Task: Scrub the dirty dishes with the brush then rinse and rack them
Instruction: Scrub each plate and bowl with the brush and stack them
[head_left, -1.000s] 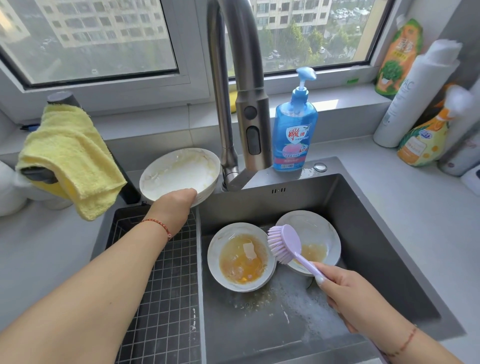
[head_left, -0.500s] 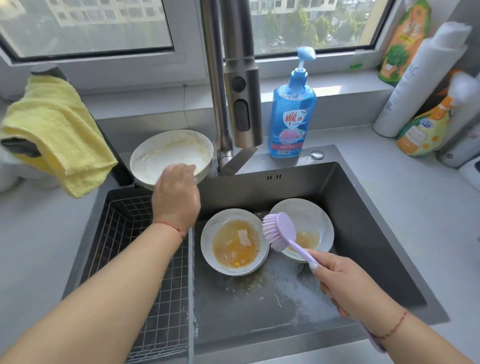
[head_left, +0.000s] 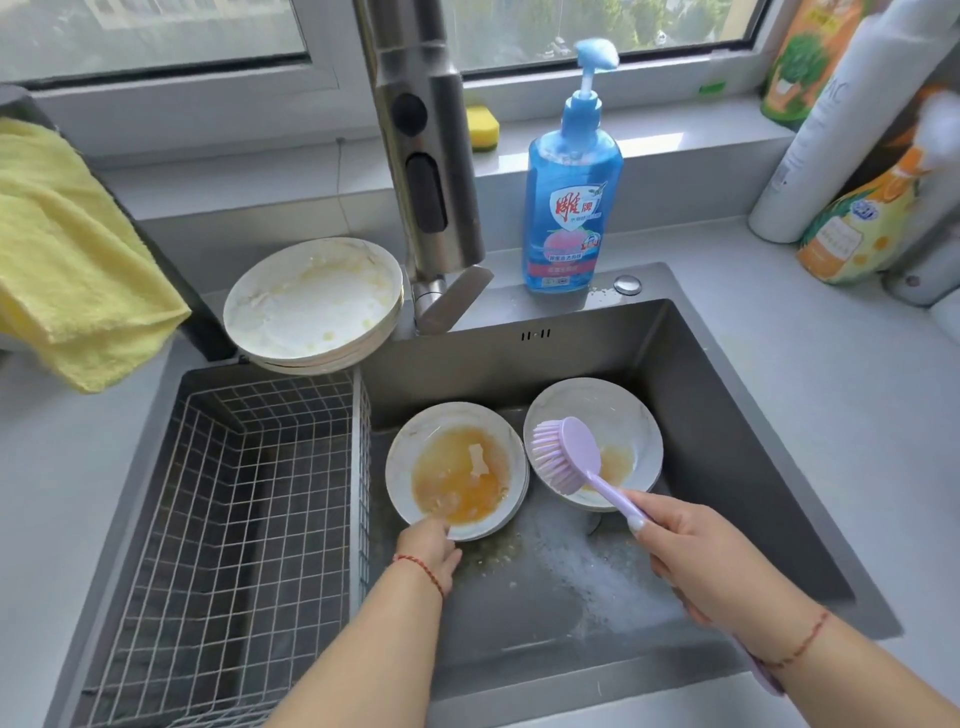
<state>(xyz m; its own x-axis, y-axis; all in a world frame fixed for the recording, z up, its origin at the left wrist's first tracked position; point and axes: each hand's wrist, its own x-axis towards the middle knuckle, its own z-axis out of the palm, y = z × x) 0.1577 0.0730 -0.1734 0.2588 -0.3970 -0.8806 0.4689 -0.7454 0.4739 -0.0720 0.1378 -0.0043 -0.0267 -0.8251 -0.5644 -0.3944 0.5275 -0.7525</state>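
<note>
1. Down in the lower middle of the frame, the left hand (head_left: 427, 546) reaches into the dark sink (head_left: 727, 457) and pinches the near rim of a white plate (head_left: 457, 470) smeared with orange sauce – the thumb lies on top of the rim, the other fingers are hidden beneath it.
2. That plate sits on the sink floor, left of centre, seemingly stacked on another one beneath it.
3. Lower right, the right hand (head_left: 701, 556) is curled round the handle of a lilac brush (head_left: 566, 457); the brush head is raised, bristles facing left, in front of a white bowl (head_left: 618, 415).
4. This bowl stands just right of the plate, with an orange residue at its bottom.
5. Foam and crumbs lie scattered on the sink floor near both hands.
6. A wire rack (head_left: 234, 493) fills the left part of the sink, nothing visible in it.
7. Above the rack, at the sink's back edge, a stack of soiled white plates (head_left: 311, 306) rests beside the base of the steel faucet (head_left: 426, 156).
8. Right of the faucet a blue soap dispenser (head_left: 574, 208) stands on the grey tabletop (head_left: 831, 389) – further right, several bottles (head_left: 831, 135) crowd the upper right corner.
9. A yellow cloth (head_left: 67, 249) hangs at the left edge, and a yellow sponge (head_left: 482, 127) lies on the window sill.
</note>
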